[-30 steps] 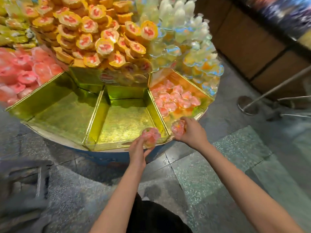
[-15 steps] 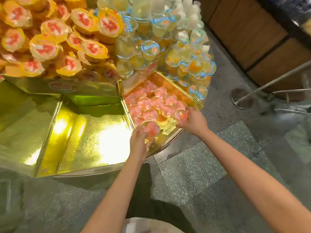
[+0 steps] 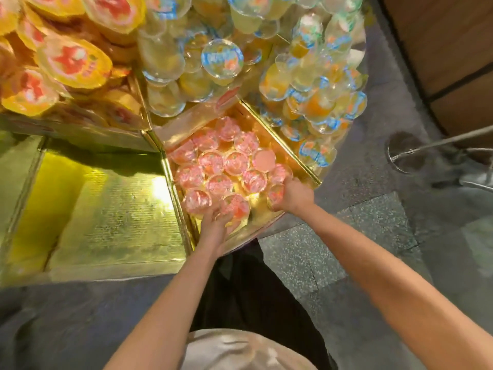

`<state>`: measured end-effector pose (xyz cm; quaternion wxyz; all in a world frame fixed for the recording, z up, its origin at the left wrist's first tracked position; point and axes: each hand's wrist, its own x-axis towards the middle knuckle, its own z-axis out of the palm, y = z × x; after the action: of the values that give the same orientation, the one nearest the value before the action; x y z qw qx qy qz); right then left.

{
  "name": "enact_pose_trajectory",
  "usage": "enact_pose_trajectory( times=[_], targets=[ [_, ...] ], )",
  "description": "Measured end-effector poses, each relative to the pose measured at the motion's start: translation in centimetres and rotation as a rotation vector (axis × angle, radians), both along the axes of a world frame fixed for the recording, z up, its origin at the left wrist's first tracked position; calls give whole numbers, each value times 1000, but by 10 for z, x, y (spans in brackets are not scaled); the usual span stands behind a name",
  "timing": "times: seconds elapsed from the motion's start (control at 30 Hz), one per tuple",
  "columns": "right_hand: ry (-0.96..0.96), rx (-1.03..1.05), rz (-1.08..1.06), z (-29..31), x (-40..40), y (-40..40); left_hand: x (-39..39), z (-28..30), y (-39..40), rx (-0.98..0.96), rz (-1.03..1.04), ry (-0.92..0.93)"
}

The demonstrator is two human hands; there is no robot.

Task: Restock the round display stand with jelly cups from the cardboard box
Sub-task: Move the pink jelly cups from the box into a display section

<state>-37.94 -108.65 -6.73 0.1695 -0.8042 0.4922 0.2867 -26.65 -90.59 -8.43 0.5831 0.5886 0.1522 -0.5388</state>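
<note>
Evidently both hands work at the near edge of the round display stand [image 3: 290,153], in its pink compartment. The left hand [image 3: 213,231] curls its fingers [image 3: 226,218] round one jelly cup [image 3: 236,206]; the right hand [image 3: 293,194] grips another [image 3: 276,194]. These look light, smooth, thin-walled (probably crushable), best held by the sides near the rim.

The pink jelly cups [image 3: 234,162] carry pink-and-white printed lids, one showing a plain salmon disc. The display stand [image 3: 112,209] has shiny gold compartments with a fine ribbed texture. The yellow cups [image 3: 73,62] have red-centred lids; the clear cups [image 3: 222,58] bear blue-rimmed labels over pale yellow and orange jelly. The floor [image 3: 306,252] is speckled grey-green stone.
</note>
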Motion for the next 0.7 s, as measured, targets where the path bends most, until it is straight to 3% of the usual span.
enact_pose_trajectory(
  times=[0.37, 0.43, 0.53, 0.7],
  targets=[
    [148, 70, 268, -31, 10, -14, -23, -41, -51, 137, 21, 73],
    [96, -61, 409, -38, 1, -15, -27, -54, -53, 157, -38, 62],
    [0, -221, 534, -33, -3, -21, -32, -67, -51, 248, -177, -53],
    [167, -35, 692, -32, 4, -25, -27, -61, -52, 404, -453, -273]
  ],
)
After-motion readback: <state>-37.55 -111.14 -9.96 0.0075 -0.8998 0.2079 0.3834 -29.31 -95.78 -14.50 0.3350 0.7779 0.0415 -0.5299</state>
